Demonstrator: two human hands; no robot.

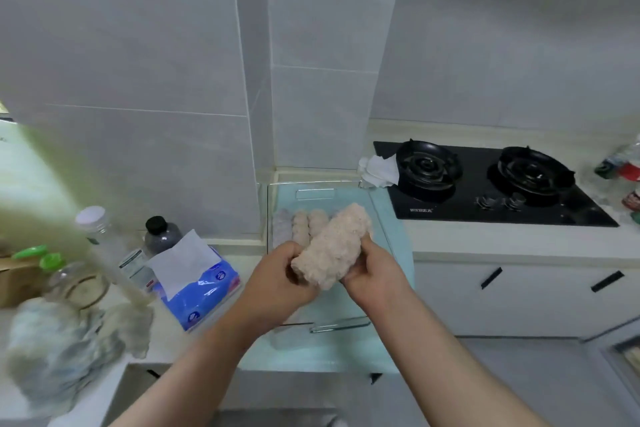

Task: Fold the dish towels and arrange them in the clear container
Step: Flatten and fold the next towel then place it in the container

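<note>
Both left hand (277,282) and right hand (375,272) curl fingers (293,252) round the pink towel (332,248) over the clear container (341,324).

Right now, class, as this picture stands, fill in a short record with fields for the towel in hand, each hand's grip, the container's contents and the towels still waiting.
held towel: beige, fluffy, rolled, over the clear container
left grip: curled round its near end
right grip: curled round its right side
container contents: three rolled towels side by side at the far end
waiting towels: loose heap at the far left
</note>
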